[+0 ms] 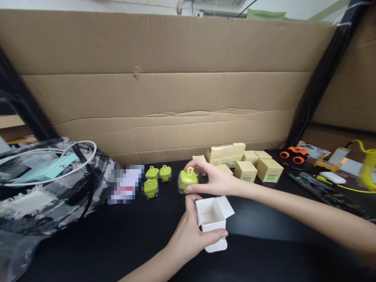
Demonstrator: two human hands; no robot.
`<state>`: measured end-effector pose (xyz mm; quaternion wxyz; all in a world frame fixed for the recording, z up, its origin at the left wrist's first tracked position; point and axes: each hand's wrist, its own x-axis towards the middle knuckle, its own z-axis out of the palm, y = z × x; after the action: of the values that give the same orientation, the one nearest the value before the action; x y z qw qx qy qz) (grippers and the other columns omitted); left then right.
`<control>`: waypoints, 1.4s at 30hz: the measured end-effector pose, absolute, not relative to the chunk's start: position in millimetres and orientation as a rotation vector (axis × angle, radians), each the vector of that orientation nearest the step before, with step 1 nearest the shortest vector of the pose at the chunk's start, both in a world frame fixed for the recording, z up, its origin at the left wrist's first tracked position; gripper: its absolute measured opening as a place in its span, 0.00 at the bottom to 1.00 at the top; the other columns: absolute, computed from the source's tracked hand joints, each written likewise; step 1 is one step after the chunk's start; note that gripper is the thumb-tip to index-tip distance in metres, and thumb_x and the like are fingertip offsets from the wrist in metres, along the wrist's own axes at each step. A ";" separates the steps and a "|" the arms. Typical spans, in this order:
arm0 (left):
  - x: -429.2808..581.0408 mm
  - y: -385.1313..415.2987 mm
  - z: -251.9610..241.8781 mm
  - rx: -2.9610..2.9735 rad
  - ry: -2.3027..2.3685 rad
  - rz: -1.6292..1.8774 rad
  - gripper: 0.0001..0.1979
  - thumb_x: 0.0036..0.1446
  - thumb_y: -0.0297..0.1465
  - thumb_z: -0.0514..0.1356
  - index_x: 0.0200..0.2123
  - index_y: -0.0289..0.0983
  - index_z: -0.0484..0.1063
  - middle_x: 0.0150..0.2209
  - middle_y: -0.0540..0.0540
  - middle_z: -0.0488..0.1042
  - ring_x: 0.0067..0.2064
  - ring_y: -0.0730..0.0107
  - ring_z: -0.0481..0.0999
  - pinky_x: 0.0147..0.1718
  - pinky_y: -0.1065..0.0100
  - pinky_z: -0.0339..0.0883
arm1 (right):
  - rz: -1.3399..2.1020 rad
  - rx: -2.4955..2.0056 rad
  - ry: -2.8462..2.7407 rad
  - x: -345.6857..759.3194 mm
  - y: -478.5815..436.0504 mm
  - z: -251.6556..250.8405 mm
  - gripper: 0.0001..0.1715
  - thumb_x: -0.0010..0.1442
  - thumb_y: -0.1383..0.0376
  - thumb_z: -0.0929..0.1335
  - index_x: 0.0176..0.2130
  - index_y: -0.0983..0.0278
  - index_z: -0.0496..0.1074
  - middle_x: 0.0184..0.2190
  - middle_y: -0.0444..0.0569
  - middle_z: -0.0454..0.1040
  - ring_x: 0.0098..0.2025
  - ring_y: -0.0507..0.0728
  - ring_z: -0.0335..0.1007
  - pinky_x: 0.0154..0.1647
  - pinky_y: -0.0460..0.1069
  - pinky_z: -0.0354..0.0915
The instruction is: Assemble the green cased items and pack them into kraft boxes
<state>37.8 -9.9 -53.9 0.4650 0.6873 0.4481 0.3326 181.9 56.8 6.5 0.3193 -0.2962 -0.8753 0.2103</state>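
Note:
My left hand (195, 229) is wrapped around a small white cardboard box (210, 213), its top open and flaps spread, with a bare white inside. Just above and to the left of that box, my right hand (210, 178) grips a green-lidded little case (188, 179) with a loop on top and a clear lower part. Similar green cases stand to the left on the black table: one in front (150, 188), one behind it (152, 172) and one beside that (165, 173). Behind my right hand are several pale yellow boxes (246, 171) with green labels.
A camouflage fabric bundle (58, 196) with a white cable and a teal packet (48, 169) takes up the left. An orange toy truck (294, 154), a keyboard (323, 192) and a white mouse (332, 177) lie at right. A cardboard wall (176, 94) closes off the back.

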 end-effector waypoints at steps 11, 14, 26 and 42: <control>39.2 -10.9 -55.9 1.702 1.046 0.886 0.33 0.42 0.32 0.67 0.45 0.43 0.47 0.42 0.48 0.68 0.41 0.62 0.73 0.40 0.64 0.65 | 0.369 -0.697 -2.306 223.8 -6.6 -19.9 0.26 0.53 0.67 0.71 0.49 0.59 0.61 0.48 0.48 0.70 0.49 0.57 0.66 0.50 0.52 0.61; 38.7 -10.1 -58.2 1.737 1.051 0.882 0.33 0.43 0.32 0.67 0.45 0.43 0.46 0.43 0.47 0.68 0.41 0.62 0.73 0.40 0.64 0.65 | 0.426 -0.760 -2.329 219.9 -6.3 -22.2 0.19 0.55 0.64 0.70 0.46 0.61 0.65 0.45 0.49 0.72 0.47 0.57 0.67 0.48 0.52 0.61; 37.1 -11.2 -59.6 1.742 1.037 0.891 0.36 0.40 0.31 0.67 0.48 0.43 0.47 0.43 0.47 0.65 0.41 0.61 0.71 0.39 0.61 0.65 | 0.509 -0.915 -2.270 233.2 -9.3 -18.6 0.30 0.50 0.65 0.72 0.50 0.61 0.60 0.47 0.50 0.60 0.50 0.57 0.59 0.50 0.52 0.60; 28.4 -6.1 -56.5 1.633 0.947 1.331 0.09 0.57 0.32 0.47 0.27 0.40 0.63 0.29 0.51 0.61 0.30 0.68 0.61 0.30 0.68 0.57 | 0.929 -0.838 -2.003 237.3 -16.2 -29.5 0.06 0.63 0.64 0.61 0.39 0.59 0.54 0.36 0.44 0.59 0.39 0.53 0.60 0.43 0.50 0.62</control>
<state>28.4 -6.1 -56.5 0.4039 0.6467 0.3752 0.5272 237.3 -16.2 -29.5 0.3801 -0.3281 -0.7846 0.3637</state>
